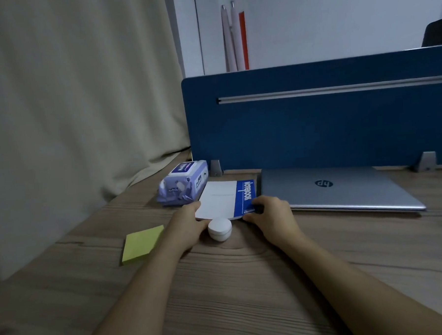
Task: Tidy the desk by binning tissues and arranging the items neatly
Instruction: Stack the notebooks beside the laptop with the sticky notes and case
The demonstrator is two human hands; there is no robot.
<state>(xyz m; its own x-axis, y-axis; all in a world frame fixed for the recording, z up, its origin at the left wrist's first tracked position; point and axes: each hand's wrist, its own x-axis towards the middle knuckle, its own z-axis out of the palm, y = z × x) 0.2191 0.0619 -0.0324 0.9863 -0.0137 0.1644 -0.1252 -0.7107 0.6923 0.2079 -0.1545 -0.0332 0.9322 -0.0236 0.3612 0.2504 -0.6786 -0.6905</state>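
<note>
I see a dim, underexposed view with a cool, bluish cast. The brightest area is the white wall (pixel 335 20) at the top right, so most light seems to come from beyond the blue divider (pixel 315 126). Soft shadows sit under both forearms and along the laptop (pixel 339 189) at the far right edge of the surface (pixel 247 294). The wipes pack (pixel 182 183) looks smeared by motion blur. Wide-angle distortion bends the divider's top line. No glare shows anywhere.

Blue divider (pixel 340 125); beige curtain (pixel 70 98)
</note>
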